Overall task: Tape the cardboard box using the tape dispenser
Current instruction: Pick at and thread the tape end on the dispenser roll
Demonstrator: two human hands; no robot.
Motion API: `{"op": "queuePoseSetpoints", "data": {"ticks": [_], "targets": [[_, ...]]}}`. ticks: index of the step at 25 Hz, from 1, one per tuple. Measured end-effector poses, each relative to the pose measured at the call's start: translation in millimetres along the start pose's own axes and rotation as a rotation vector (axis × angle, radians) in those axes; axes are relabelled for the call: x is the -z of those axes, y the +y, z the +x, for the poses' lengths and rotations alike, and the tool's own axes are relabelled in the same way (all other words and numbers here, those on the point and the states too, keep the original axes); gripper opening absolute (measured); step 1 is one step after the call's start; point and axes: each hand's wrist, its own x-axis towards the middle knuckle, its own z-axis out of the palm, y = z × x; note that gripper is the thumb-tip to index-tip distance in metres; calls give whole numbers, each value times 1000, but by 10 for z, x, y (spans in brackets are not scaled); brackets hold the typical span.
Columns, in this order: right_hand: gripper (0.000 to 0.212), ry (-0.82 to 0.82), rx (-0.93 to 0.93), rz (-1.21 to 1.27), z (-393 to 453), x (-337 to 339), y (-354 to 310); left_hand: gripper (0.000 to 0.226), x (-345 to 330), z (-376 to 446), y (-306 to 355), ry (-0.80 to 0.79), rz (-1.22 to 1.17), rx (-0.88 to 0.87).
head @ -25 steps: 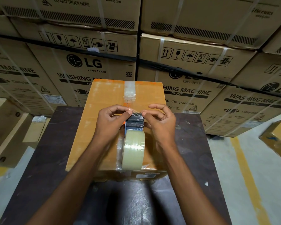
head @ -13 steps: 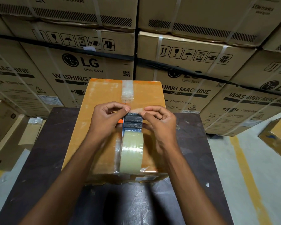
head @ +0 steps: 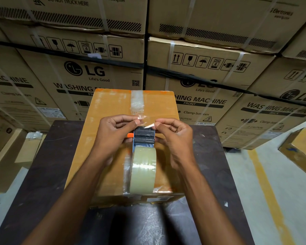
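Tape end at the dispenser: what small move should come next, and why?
Probably pull the tape end forward and press it onto the cardboard box. The left hand and right hand pinch the clear end just above the tape dispenser, and the box's centre seam shows tape only at its far edge.

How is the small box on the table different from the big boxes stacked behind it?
The small box is orange-brown and plain on top; the big boxes are duller brown with printed logos and handling symbols. The small box carries clear tape along its middle; the big boxes are bound with pale straps. The small one lies on the dark table; the big ones are stacked. All are cardboard.
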Motion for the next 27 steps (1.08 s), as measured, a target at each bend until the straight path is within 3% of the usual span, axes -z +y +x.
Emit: {"op": "queuePoseSetpoints", "data": {"ticks": [5, 14, 22, 27], "targets": [[10, 7, 6, -12, -11, -18, -2, 16, 56, -2, 42, -76, -39, 45], [10, -19, 5, -4, -38, -48, -35, 14, 12, 14, 12, 8, 0, 4], [12, -7, 26, -13, -23, -60, -20, 16, 69, 15, 62, -78, -43, 62], [17, -15, 52, -13, -28, -77, 1, 10, 39, -4, 66, -40, 25, -13]]}}
